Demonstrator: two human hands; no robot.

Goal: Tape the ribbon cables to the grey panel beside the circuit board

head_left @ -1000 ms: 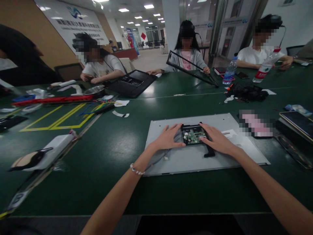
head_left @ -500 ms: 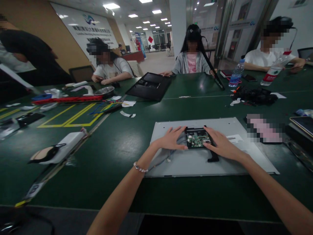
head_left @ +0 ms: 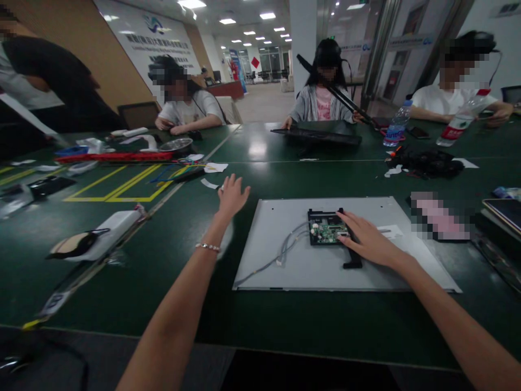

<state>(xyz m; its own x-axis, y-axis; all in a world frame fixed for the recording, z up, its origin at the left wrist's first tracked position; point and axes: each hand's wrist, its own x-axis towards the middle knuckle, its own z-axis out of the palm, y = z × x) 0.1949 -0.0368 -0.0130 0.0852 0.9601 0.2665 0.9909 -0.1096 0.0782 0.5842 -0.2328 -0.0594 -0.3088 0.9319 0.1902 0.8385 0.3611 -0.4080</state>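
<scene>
Black plastic rectangular frame [head_left: 319,214], green circuit board [head_left: 326,232] inside, at the middle of a flat grey panel [head_left: 293,277]. Possible fault: sliding or skewing, from one-sided pressure. Possible fault: connection strain, from snagging the thin grey cable [head_left: 284,250] trailing left and near. Appearance: board densely populated, uncovered; black bracket arm [head_left: 353,263] projecting near. Right hand [head_left: 369,239]: against the frame's right side, thumb and fingers apart; grip or light touch not discernible. Left hand [head_left: 233,196]: spread wide, visibly unladen, left of the panel, beside a narrow white strip [head_left: 209,184] on dark green tabletop [head_left: 228,317].

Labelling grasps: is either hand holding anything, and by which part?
Left hand holds nothing. Right hand touches the black frame at its right side; gripping or just resting, can't tell.
</scene>
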